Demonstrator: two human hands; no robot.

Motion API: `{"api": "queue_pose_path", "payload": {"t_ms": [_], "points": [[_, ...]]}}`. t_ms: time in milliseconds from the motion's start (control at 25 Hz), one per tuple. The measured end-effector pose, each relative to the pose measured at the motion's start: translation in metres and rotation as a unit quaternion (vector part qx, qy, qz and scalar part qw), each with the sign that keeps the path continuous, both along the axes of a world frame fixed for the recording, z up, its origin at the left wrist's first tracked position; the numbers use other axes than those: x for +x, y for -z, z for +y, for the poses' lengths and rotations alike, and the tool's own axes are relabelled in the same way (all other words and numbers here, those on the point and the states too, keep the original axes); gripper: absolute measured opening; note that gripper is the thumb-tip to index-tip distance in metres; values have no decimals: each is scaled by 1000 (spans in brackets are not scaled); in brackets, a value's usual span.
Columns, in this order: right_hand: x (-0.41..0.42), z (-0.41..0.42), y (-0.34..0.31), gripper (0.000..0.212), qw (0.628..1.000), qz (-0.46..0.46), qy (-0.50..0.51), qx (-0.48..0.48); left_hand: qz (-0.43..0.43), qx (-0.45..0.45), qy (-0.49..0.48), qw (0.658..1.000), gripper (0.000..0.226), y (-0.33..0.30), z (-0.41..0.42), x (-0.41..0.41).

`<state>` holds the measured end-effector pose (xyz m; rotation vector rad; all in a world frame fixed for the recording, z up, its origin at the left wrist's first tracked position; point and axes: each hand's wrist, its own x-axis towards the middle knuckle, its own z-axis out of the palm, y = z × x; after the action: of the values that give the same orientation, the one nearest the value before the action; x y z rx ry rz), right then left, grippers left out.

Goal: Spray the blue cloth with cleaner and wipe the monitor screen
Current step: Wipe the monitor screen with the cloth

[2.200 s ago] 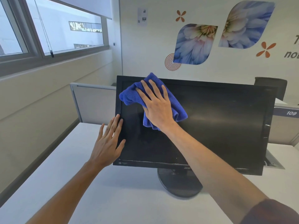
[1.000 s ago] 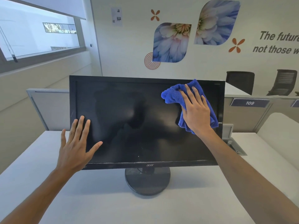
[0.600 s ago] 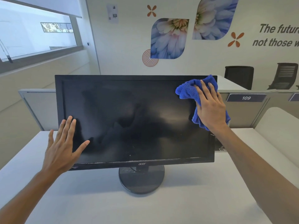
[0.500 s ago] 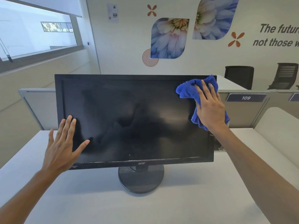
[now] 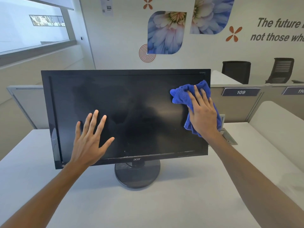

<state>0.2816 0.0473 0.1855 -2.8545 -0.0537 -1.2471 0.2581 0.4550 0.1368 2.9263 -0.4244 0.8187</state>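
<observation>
White desk (image 5: 181, 208): blue cloth (image 5: 182, 96) lower on monitor (image 5: 131, 112) (left hand (image 5: 88, 142) shifted inward).

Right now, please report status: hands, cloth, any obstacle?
Right hand flat on blue cloth, pressed at the monitor screen's right edge. Left hand open, at the screen's lower left. No obstacle.

Open-plan office: numbered desk partitions (image 5: 241, 92), office chairs (image 5: 236, 72), slogan wall (image 5: 279, 30).
</observation>
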Motion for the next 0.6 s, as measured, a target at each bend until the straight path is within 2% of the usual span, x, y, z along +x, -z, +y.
{"api": "queue_pose_path", "payload": {"t_ms": [280,600], "points": [[-33,3,74,63,1000,-12,-1,22,-9,5,-2,1000,80,2,-3,-1],[-81,9,149,79,999,4,-12,41,-32,-23,-20,999,80,-3,21,-14]]}}
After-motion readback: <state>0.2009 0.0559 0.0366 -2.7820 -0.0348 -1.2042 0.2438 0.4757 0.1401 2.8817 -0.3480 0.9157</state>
